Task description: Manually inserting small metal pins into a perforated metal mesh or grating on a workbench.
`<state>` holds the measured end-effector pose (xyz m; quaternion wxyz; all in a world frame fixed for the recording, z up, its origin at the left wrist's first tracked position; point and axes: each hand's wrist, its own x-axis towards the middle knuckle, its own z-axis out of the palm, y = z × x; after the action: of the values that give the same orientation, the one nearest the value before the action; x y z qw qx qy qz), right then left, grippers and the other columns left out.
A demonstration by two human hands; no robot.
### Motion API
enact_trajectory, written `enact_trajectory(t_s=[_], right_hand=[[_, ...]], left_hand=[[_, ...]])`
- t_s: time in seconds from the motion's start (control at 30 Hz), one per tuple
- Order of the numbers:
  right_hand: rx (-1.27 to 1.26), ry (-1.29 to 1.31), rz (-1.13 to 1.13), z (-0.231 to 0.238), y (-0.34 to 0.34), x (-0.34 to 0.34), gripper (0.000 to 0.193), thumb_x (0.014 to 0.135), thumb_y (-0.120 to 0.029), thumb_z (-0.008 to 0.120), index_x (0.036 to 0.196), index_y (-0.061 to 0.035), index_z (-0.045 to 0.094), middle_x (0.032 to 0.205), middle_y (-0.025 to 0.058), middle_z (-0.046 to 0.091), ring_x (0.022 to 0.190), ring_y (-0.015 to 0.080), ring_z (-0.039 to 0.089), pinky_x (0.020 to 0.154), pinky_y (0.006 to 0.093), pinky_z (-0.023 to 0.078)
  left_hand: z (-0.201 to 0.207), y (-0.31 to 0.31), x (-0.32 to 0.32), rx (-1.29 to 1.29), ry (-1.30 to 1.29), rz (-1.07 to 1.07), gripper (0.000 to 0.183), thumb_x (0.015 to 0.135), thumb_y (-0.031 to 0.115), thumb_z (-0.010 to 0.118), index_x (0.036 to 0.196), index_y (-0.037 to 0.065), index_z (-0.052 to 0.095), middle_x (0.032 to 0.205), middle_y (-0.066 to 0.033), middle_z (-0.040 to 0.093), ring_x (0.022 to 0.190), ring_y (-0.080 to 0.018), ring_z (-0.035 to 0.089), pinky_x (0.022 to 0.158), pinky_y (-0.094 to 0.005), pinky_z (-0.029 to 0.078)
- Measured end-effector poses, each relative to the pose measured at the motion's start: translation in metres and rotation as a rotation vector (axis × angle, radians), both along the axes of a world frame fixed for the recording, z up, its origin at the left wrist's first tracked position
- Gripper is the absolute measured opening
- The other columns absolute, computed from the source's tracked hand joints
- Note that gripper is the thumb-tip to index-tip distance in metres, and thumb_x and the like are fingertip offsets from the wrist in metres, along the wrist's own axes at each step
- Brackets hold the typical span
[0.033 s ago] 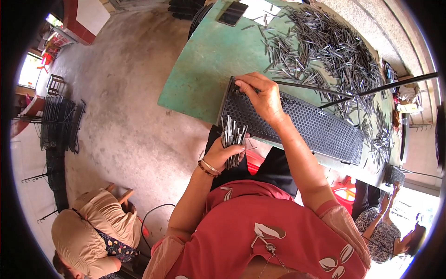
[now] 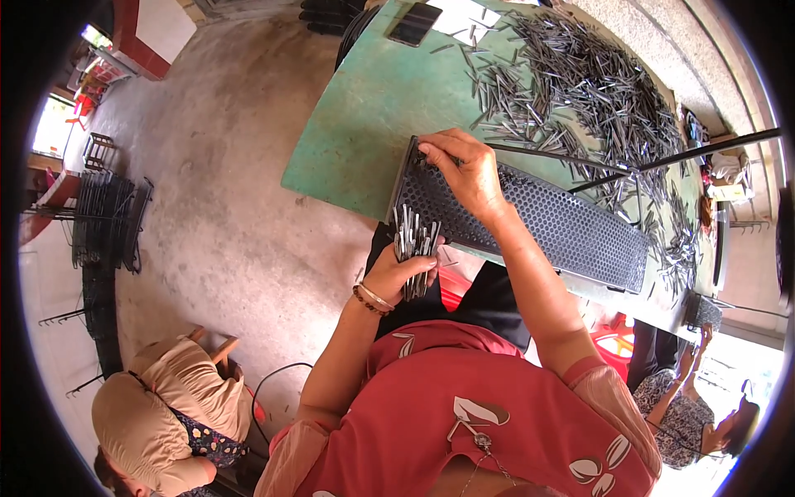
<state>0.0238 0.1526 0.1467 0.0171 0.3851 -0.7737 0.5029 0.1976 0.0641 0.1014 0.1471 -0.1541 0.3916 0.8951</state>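
My left hand (image 2: 396, 272) is closed around an upright bundle of thin dark metal strips (image 2: 417, 236), just off the near left end of a black perforated panel (image 2: 571, 236). The panel, dotted with small round holes, lies slantwise along the near edge of the green table. Over its far left corner, my right hand (image 2: 474, 178) is closed in a pinch, with thumb and forefinger together at the rim. What those fingertips hold, if anything, is too small and dark to make out. Loose metal strips (image 2: 580, 83) cover the table's far right part in a wide heap.
A dark phone (image 2: 414, 23) lies at the far edge of the green table (image 2: 356, 116). Thin black rods (image 2: 687, 156) cross above the panel's right side. One co-worker (image 2: 170, 414) sits at lower left, another (image 2: 691, 406) is at right. Black wire racks (image 2: 103, 219) stand at left.
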Motion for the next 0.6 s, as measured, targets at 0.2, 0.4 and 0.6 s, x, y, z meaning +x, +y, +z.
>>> enact_trajectory(t_s=[0.2, 0.4, 0.6], right_hand=[[-0.018, -0.1, -0.05, -0.005, 0.002, 0.003, 0.014, 0.082, -0.009, 0.064, 0.093, -0.0006, 0.067, 0.088, 0.0121, 0.065, 0.075, 0.0264, 0.064, 0.068, 0.0318, 0.05], [0.003, 0.0, -0.054, -0.014, 0.006, 0.004, 0.015, 0.081, -0.007, 0.064, 0.095, -0.0008, 0.067, 0.087, 0.0117, 0.064, 0.074, 0.0239, 0.063, 0.067, 0.03, 0.05], [0.114, 0.315, 0.037, -0.02, 0.008, 0.006, 0.019, 0.08, -0.009, 0.065, 0.098, -0.0025, 0.066, 0.093, 0.0115, 0.063, 0.082, 0.0275, 0.061, 0.073, 0.032, 0.049]], left_hand=[[-0.012, -0.001, 0.002, -0.014, -0.085, 0.048, 0.028, 0.081, 0.011, 0.063, 0.106, -0.001, 0.058, 0.086, -0.0077, 0.064, 0.072, -0.0149, 0.061, 0.065, -0.0274, 0.051], [-0.005, -0.001, 0.002, 0.001, -0.117, 0.016, 0.025, 0.082, 0.011, 0.063, 0.104, 0.0, 0.059, 0.087, -0.0089, 0.064, 0.076, -0.0177, 0.063, 0.069, -0.0306, 0.053], [-0.003, 0.0, 0.001, 0.006, -0.126, 0.003, 0.023, 0.083, 0.011, 0.063, 0.103, 0.0, 0.059, 0.085, -0.0092, 0.064, 0.076, -0.0187, 0.064, 0.069, -0.0324, 0.055]])
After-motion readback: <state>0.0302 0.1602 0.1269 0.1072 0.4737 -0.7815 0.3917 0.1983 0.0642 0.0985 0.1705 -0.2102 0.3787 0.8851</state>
